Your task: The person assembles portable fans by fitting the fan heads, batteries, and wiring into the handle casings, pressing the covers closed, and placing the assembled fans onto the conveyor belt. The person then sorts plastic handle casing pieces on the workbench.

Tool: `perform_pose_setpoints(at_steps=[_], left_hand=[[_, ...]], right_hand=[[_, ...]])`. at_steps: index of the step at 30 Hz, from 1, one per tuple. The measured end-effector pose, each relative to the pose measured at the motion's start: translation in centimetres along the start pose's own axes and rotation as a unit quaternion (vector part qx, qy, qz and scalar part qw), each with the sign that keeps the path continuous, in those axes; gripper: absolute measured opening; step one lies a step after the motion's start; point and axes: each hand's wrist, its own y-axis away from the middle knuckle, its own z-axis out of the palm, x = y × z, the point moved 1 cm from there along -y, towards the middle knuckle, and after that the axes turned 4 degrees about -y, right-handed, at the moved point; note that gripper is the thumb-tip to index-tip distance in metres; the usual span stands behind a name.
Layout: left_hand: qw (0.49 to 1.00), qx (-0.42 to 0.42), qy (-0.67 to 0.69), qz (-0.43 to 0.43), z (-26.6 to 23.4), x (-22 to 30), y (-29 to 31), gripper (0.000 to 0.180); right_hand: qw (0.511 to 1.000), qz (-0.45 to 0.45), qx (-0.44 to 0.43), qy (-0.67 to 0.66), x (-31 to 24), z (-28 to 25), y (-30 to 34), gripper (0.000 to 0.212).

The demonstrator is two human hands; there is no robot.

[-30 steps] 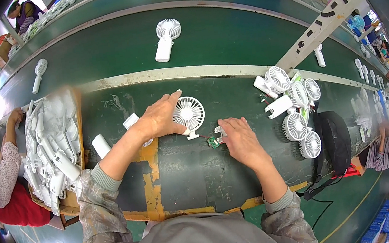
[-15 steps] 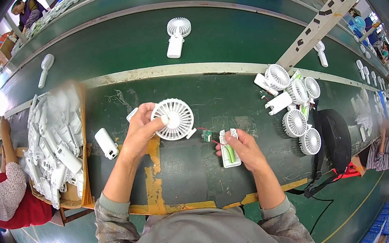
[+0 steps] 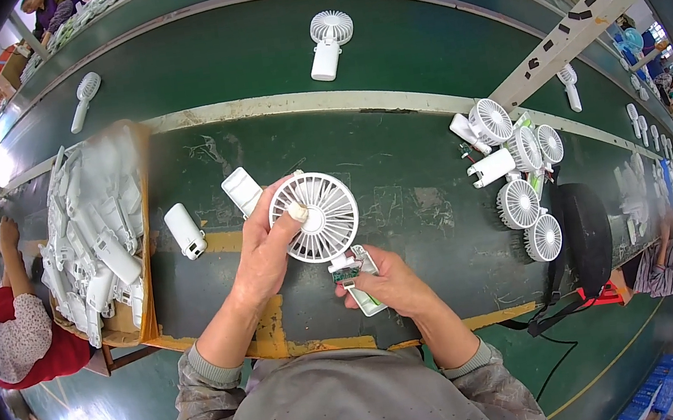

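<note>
My left hand (image 3: 270, 237) grips a white round fan head (image 3: 323, 220) by its rim, thumb on the front grille. Just below it, my right hand (image 3: 393, 285) holds a white open handle shell (image 3: 366, 267), tilted. A small green circuit board (image 3: 346, 276) sits at the shell's upper end, by my right fingers. The neck of the fan head meets the shell there; I cannot tell whether they are joined. Beyond my left hand lies a white handle cover (image 3: 242, 190), and another white handle piece (image 3: 185, 231) rests farther left.
At left stands a cardboard box (image 3: 147, 290) full of white handle parts (image 3: 95, 250). Several partly assembled fans (image 3: 518, 205) lie at right, near a black bag (image 3: 584, 228). A conveyor belt (image 3: 215, 64) carries handheld fans (image 3: 325, 58) beyond a metal rail. A post (image 3: 575, 21) rises at right. Co-workers sit on both sides.
My hands have come together: the fan head moved right and nearer, the handle shell moved left and tilted. The board, formerly hanging between them on wires, is now at the shell's end.
</note>
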Motion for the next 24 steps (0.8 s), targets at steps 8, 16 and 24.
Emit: perform_pose_setpoints(at_steps=[8,16,24], left_hand=[[0.996,0.015,-0.08,0.026,-0.5,-0.7,-0.1,0.043],[0.993,0.011,-0.115,0.035,-0.1,-1.1,0.3,0.048],[0.992,0.001,-0.126,0.029,-0.4,-1.0,0.2,0.048]], right_hand=[[0.999,-0.005,-0.037,-0.027,0.2,0.4,0.5,0.024],[0.998,-0.048,-0.013,0.028,0.2,0.6,0.4,0.019],[0.995,-0.088,-0.014,0.053,0.9,0.8,0.4,0.016]])
